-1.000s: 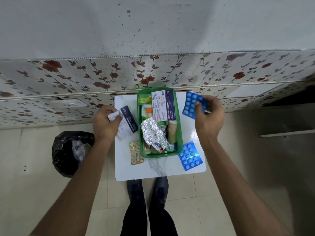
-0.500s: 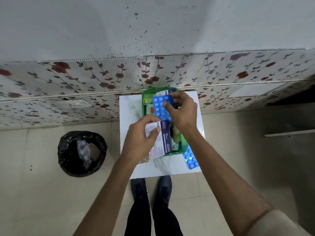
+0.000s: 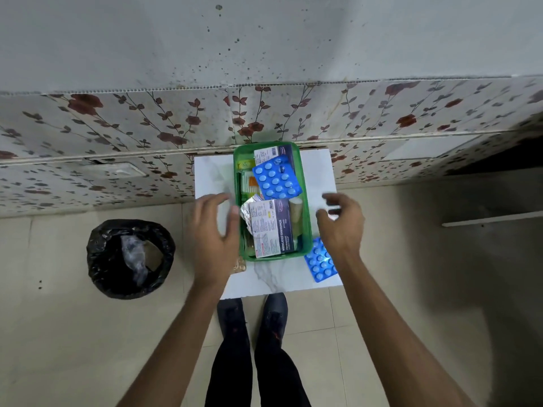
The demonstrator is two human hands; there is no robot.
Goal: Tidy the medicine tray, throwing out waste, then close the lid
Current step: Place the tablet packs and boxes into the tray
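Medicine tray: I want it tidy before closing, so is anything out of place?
Yes. A blue blister pack and a tan strip lie on the white table, outside the green tray.

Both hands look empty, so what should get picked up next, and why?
Probably the right hand should take the blue pill strip lying on the white table just outside the green tray and put it in. It sits right beside that hand, while another blue strip already lies inside.
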